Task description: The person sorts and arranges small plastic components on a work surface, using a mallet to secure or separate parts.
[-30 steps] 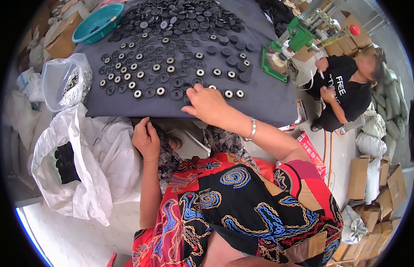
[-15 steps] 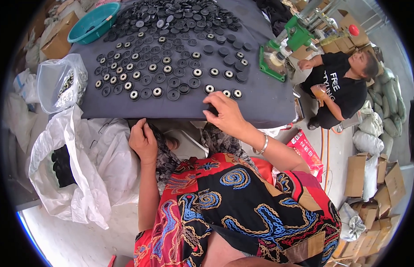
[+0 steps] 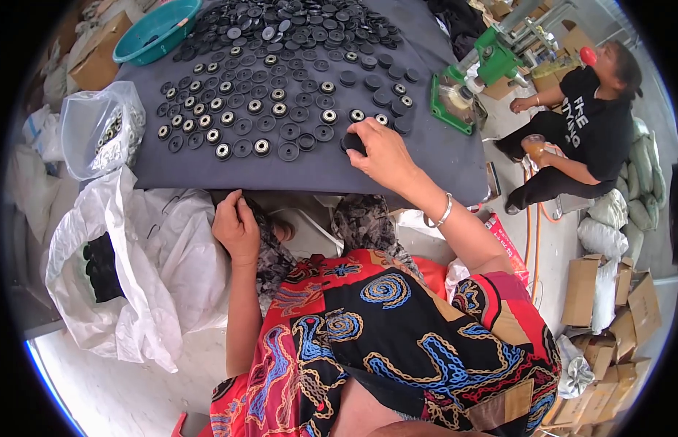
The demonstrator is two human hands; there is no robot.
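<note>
Held piece: one black round piece (image 3: 353, 144) is gripped between the thumb and fingers of the right hand (image 3: 386, 154), over the table's (image 3: 186, 173) front part, right of the nearest rows.
Metal-centred discs: about twenty-eight (image 3: 262, 146) can be counted; two are seen just beyond the right hand's fingers.
Loose black discs: a far heap (image 3: 295, 29) is piled too densely to be counted.
Containers: one teal basin (image 3: 160, 51), one clear tub (image 3: 84, 146) and one open white sack (image 3: 146, 309) are seen at the left.
Press: one green press (image 3: 493, 64) is placed at the right.
Right arm: it is stretched forward, the palm turned down; one bracelet (image 3: 441, 211) is worn.
Left hand (image 3: 238, 229): it is held with fingers curled at the table's front edge; whether anything is gripped cannot be told.
</note>
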